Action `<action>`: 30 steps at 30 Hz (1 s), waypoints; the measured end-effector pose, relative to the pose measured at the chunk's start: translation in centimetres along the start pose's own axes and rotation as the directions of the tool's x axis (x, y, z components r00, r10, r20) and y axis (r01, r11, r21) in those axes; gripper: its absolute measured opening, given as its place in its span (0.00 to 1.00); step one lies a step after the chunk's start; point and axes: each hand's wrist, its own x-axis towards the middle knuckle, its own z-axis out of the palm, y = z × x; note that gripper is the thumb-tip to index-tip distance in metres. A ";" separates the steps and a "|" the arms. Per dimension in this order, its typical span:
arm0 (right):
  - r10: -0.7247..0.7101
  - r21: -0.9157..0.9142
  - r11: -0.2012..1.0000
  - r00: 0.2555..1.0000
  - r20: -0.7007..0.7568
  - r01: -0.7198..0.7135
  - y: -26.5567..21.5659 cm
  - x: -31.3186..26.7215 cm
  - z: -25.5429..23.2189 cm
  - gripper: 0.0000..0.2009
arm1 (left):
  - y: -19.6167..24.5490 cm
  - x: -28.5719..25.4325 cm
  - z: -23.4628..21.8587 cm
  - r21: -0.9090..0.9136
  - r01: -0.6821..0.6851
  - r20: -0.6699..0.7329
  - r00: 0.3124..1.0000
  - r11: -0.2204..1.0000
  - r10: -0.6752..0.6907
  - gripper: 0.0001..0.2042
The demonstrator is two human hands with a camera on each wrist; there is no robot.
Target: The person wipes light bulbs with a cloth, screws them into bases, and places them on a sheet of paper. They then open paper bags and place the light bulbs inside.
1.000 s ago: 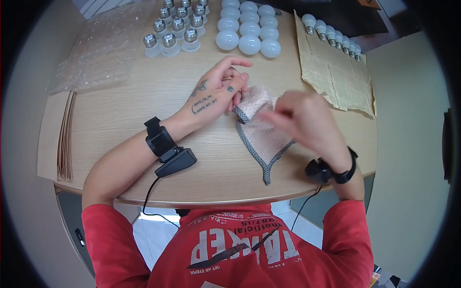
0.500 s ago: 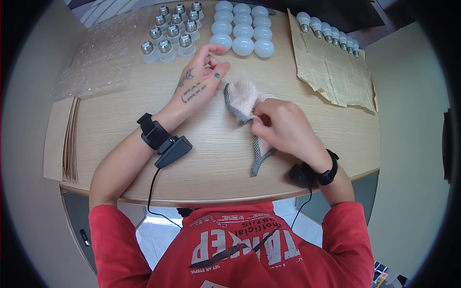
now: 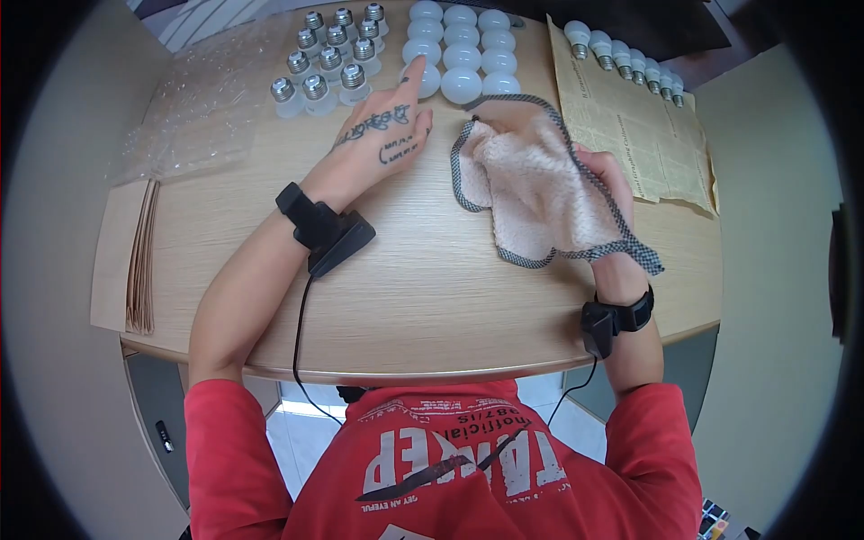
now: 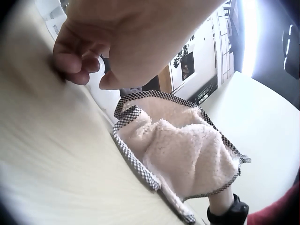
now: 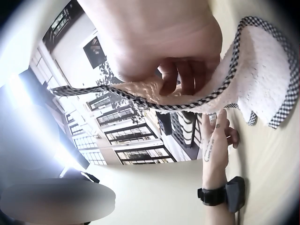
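In the head view a pale pink fleecy cloth (image 3: pixel 540 184) with a black-and-white checked border is spread out above the right half of the table. My right hand (image 3: pixel 615 184) is mostly hidden behind it; in the right wrist view its fingers (image 5: pixel 186 77) are curled against the cloth and hold it up. To the left, my left hand (image 3: pixel 382 133) is empty, its index finger pointing at the nearest row of white round light bulbs (image 3: pixel 462 85). That fingertip overlaps the front left bulb in this view. The other left fingers (image 4: pixel 77 63) hang loosely bent.
Several bulbs with metal screw bases up (image 3: pixel 315 88) stand at the back left beside bubble wrap (image 3: pixel 193 108). At the back right, a row of small bulbs (image 3: pixel 621 56) lies on printed brown paper (image 3: pixel 621 135). Folded brown paper (image 3: pixel 126 252) lies at the left edge.
The crumpled cloth has been lifted and opened out by my right hand, moving right and now covering most of that hand. My left hand has turned, its index finger stretched toward the bulbs.
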 end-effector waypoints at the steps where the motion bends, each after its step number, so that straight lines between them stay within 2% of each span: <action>1: 0.101 0.108 0.988 0.991 0.086 -0.110 -0.5 0.1 -0.8 0.14 | 0.1 0.0 -0.2 0.003 0.022 0.029 0.999 1.000 -0.022 0.28; 4: 0.136 0.285 0.941 0.976 0.171 -0.181 -0.7 -0.2 -1.1 0.16 | -0.2 -0.2 0.0 0.088 -0.063 -0.058 0.996 0.994 0.068 0.27; 8: 0.128 0.330 0.934 0.990 0.054 -0.138 -0.3 0.5 -1.7 0.18 | 1.1 -0.4 -1.2 0.148 -0.017 0.005 1.000 0.989 0.017 0.21; 11: 0.118 0.309 0.942 0.991 0.060 -0.131 0.3 1.0 -2.9 0.22 | 1.9 -0.7 -1.5 0.225 -0.050 0.023 0.999 0.973 0.046 0.17; 14: 0.160 0.382 0.897 0.969 0.187 -0.222 -0.1 0.4 -2.3 0.26 | 2.3 -0.9 -1.5 0.309 -0.064 0.032 0.998 0.949 0.057 0.17; 16: 0.148 0.400 0.893 0.973 0.176 -0.208 0.0 0.2 -2.1 0.28 | 2.7 -1.0 -1.5 0.351 -0.063 0.032 0.998 0.934 0.056 0.18; 19: 0.150 0.396 0.896 0.977 0.153 -0.199 0.2 0.2 -2.2 0.28 | 3.2 -1.0 -1.7 0.375 -0.057 0.088 0.996 0.925 0.025 0.19; 23: 0.156 0.367 0.913 0.984 0.085 -0.177 0.6 0.5 -2.3 0.28 | 3.1 -1.1 -1.6 0.376 -0.087 0.079 0.995 0.922 0.062 0.19; 28: 0.147 0.361 0.916 0.984 0.100 -0.173 0.7 0.5 -2.2 0.28 | 3.3 -0.8 -1.7 0.364 -0.069 0.138 0.990 0.929 0.020 0.19; 30: 0.156 0.363 0.914 0.983 0.095 -0.180 0.5 0.2 -1.6 0.27 | 3.2 -0.9 -2.2 0.332 -0.095 0.114 0.992 0.938 0.061 0.20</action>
